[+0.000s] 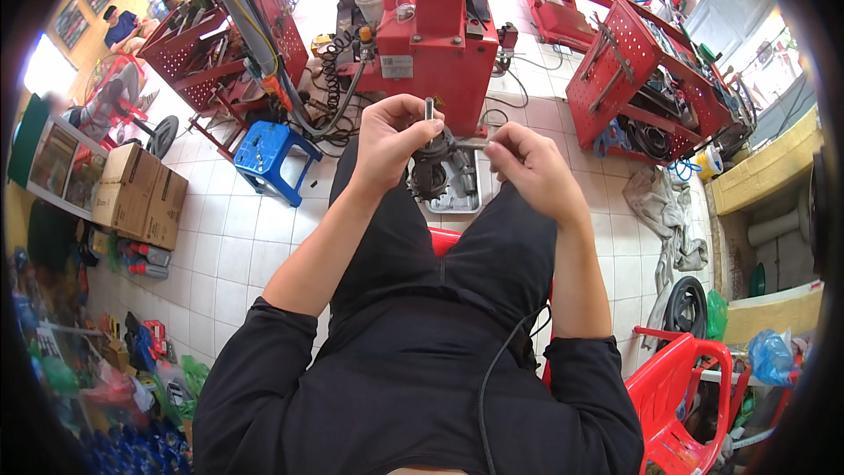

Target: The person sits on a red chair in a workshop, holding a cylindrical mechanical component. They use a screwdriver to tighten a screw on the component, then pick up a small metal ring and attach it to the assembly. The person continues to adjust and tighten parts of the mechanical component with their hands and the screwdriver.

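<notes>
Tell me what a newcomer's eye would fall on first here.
Probably the tall red machine at top centre. Next, the dark toothed part near the middle, in the left hand, with the right hand beside it. The blue stool at left and red chair at lower right also stand out.

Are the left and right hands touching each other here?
Apart: the head view shows a gap between the left hand and right hand, with the gear part visible between.

The person's bare forearms [321, 251] are slanting inward toward each other. The left hand [393, 141] is pinching thumb against bent fingers, while the right hand [538, 174] is holding its fingers curled.
</notes>
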`<state>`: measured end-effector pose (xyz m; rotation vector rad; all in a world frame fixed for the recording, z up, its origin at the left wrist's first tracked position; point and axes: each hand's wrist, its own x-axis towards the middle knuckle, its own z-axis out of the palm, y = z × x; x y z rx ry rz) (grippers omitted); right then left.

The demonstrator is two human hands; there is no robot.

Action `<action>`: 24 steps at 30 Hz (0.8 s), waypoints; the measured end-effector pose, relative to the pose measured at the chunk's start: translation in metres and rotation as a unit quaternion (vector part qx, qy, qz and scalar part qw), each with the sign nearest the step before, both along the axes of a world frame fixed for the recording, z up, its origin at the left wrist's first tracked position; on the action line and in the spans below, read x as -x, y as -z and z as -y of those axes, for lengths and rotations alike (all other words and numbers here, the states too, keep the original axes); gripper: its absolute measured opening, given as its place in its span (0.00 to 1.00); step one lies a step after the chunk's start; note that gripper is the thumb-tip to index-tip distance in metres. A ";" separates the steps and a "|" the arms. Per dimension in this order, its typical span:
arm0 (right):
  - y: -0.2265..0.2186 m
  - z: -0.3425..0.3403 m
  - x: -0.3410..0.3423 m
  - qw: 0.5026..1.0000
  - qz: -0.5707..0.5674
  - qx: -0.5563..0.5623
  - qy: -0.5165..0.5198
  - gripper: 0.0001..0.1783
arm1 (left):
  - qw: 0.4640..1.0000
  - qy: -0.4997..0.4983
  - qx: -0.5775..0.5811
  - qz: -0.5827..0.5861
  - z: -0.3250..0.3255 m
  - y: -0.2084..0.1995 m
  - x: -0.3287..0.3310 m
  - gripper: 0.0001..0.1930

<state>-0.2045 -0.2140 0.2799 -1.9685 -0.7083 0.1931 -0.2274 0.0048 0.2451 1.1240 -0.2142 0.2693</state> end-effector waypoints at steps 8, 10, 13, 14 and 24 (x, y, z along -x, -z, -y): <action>0.002 -0.001 0.002 0.999 0.019 -0.030 0.008 0.13 | 1.000 0.005 0.002 0.001 -0.001 0.002 -0.001 0.05; 0.003 0.001 -0.001 1.000 -0.005 -0.029 0.000 0.13 | 1.000 0.006 0.006 0.000 -0.001 0.002 -0.001 0.05; 0.002 0.000 -0.002 0.999 -0.045 -0.016 -0.002 0.11 | 1.000 0.006 0.007 0.003 -0.001 0.003 0.000 0.05; 0.001 -0.002 -0.001 0.999 -0.037 -0.025 0.001 0.09 | 1.000 0.007 0.007 0.002 -0.001 0.003 0.000 0.05; 0.009 0.001 -0.006 0.998 -0.056 -0.007 -0.005 0.07 | 1.000 0.009 0.013 0.005 -0.001 0.001 0.000 0.05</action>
